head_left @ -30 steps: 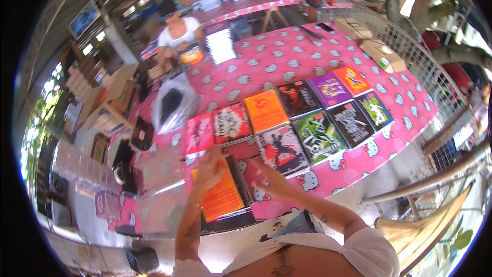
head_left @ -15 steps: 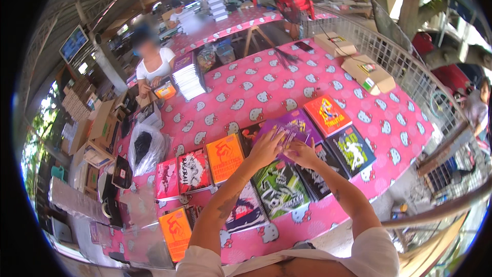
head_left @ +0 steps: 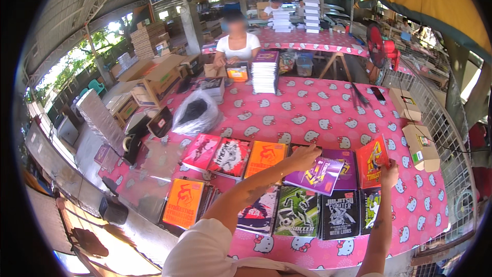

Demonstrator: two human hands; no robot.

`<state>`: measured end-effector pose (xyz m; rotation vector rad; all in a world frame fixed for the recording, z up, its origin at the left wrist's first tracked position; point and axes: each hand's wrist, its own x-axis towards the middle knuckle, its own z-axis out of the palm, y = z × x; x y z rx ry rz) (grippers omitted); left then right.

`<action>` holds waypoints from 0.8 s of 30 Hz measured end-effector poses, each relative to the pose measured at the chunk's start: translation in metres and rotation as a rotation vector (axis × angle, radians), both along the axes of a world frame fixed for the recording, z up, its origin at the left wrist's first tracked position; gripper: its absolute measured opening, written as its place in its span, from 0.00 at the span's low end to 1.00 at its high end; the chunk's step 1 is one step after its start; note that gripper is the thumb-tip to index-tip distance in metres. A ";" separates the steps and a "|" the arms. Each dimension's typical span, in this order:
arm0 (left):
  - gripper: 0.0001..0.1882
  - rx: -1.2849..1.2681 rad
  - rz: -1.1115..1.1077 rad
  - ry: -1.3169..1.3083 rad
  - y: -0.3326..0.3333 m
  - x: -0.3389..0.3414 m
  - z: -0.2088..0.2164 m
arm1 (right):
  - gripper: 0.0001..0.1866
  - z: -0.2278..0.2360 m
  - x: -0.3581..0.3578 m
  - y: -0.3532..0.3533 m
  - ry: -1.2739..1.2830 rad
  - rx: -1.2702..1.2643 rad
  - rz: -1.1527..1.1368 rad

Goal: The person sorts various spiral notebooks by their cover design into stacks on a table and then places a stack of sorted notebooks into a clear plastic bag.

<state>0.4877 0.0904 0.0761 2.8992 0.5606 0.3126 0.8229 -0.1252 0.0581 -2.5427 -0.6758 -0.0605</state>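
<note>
My left hand [head_left: 306, 157] grips the top edge of a purple spiral notebook [head_left: 316, 176], tilted above the rows. Another purple notebook [head_left: 346, 166] lies partly beneath it. My right hand [head_left: 390, 172] holds the right edge of a red-orange notebook [head_left: 371, 160], which is raised at an angle. In the near row are a green soccer notebook [head_left: 297, 210], a black notebook with a fighter figure [head_left: 340, 215], a white-and-dark one [head_left: 259, 213] and a green-and-black one [head_left: 370, 209], partly behind my right forearm. Left of my left hand lie orange [head_left: 266, 157], red-and-black [head_left: 230, 157] and pink [head_left: 201, 150] notebooks.
An orange notebook [head_left: 183, 201] tops a pile at the near left. Beyond are a clear plastic bag [head_left: 199, 115], a tall notebook stack [head_left: 264, 74] and a seated person [head_left: 237, 43]. Brown boxes [head_left: 421, 146] and a phone [head_left: 378, 94] lie along the right side of the pink tablecloth [head_left: 318, 102].
The view has swung left. My hands were together on a purple notebook; now they are apart, the left lifting a purple notebook and the right tilting up the red-orange one.
</note>
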 end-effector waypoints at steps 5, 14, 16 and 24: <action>0.15 0.126 0.187 -0.724 -0.049 -0.164 0.087 | 0.27 0.044 -0.140 -0.026 0.394 1.059 0.640; 0.29 -0.858 0.434 -1.350 -0.119 -0.489 0.172 | 0.40 0.085 -0.536 -0.009 0.531 1.060 1.071; 0.30 -0.839 0.560 -1.258 -0.130 -0.526 0.127 | 0.39 0.039 -0.600 0.004 0.446 0.797 1.138; 0.48 -0.185 0.822 -0.291 -0.134 -0.564 -0.031 | 0.42 -0.082 -0.660 0.017 0.681 0.660 1.059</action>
